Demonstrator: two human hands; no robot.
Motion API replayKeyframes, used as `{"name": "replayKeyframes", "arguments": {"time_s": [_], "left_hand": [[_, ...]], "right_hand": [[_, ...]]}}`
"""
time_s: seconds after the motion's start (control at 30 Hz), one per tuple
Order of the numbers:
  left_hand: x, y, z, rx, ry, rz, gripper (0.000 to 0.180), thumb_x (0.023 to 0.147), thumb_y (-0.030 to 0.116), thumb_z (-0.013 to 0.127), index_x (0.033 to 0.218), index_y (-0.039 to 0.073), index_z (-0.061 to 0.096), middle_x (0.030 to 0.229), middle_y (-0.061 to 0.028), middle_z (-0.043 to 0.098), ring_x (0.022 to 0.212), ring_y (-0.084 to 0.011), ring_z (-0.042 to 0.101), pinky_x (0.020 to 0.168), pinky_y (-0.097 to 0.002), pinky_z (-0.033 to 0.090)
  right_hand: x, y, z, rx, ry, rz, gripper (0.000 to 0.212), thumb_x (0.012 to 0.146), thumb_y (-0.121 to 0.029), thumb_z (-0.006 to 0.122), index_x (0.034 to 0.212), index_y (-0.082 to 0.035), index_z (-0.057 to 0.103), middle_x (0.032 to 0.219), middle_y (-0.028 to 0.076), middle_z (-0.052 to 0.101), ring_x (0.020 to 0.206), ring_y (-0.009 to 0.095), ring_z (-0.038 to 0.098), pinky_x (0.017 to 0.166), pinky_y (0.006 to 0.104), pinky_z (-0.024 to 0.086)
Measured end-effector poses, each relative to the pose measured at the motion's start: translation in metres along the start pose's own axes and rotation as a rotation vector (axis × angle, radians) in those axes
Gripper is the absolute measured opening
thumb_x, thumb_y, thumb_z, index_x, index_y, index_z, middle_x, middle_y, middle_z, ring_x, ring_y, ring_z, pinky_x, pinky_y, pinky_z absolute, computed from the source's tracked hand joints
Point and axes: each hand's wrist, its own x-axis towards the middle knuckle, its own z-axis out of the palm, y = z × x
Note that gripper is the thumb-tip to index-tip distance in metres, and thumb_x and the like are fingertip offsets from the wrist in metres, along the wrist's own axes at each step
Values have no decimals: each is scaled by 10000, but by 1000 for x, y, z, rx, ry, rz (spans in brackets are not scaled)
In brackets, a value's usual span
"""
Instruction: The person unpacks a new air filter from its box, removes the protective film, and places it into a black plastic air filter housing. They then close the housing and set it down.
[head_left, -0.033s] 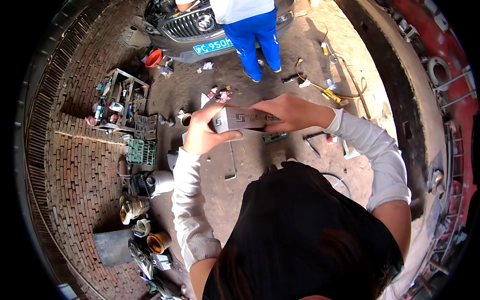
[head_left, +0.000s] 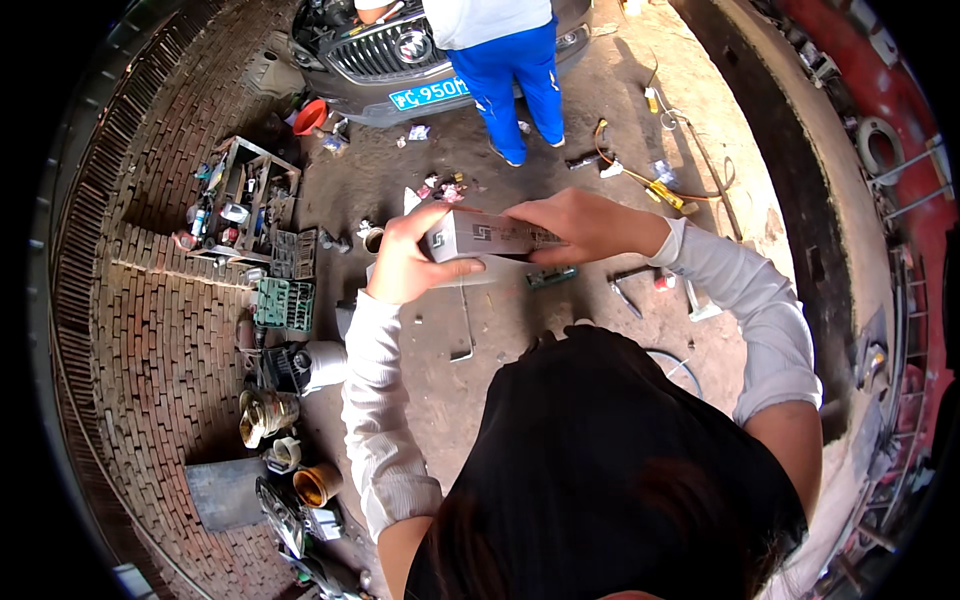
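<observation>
A small silver-grey carton (head_left: 485, 238) with dark printing is held up in front of me, above the floor. My left hand (head_left: 408, 260) grips its left end, thumb along the near side and fingers over the top. On the right end, my right hand (head_left: 590, 226) is closed round the carton, its fingers covering that part. A pale flat piece shows just below the carton, and I cannot tell whether it belongs to it. What the carton contains is hidden.
Ahead, a person in blue trousers (head_left: 515, 90) leans over a dark car (head_left: 375, 60) with its bonnet up. A metal shelf (head_left: 245, 195), a green tool case (head_left: 284, 304) and buckets (head_left: 317, 485) line the brick wall on the left. A yellow tool with a cable (head_left: 668, 195) lies at right.
</observation>
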Motion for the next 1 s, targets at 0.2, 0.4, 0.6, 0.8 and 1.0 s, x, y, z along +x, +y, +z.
{"name": "replayKeyframes", "arguments": {"time_s": [0.2,0.4,0.6,0.8,1.0], "left_hand": [[28,-38,5,268,432,11,703,624,182,869,1229,8,558,1211,-159,590,1130,-263,552,975,-367,422],[45,-82,112,171,767,-237,760,811,280,723,1346,-120,361,1394,-334,361,1288,-457,379,1063,-430,336],[49,-77,114,400,595,-298,458,900,181,574,1280,-59,491,1169,-273,588,1017,-396,604,843,-409,499],[45,-99,100,506,680,-195,294,910,164,524,1163,46,616,802,-204,660,661,-371,642,588,-448,504],[45,-89,83,360,577,-149,250,922,180,515,1107,60,632,751,-216,632,679,-386,630,594,-451,495]], "right_hand": [[13,27,22,234,254,272,406,798,-141,693,1133,29,539,969,188,657,819,250,676,691,336,517],[33,55,63,147,666,425,335,768,-229,716,901,39,565,751,205,635,700,363,641,595,417,476],[27,69,68,-3,698,405,302,798,-197,673,921,41,535,743,229,620,705,416,610,595,455,467],[15,93,54,91,618,353,205,862,-147,580,899,47,524,712,217,587,626,358,595,557,411,430],[-5,102,44,383,587,311,194,914,-129,517,999,35,576,720,128,573,636,117,480,569,311,414]]}}
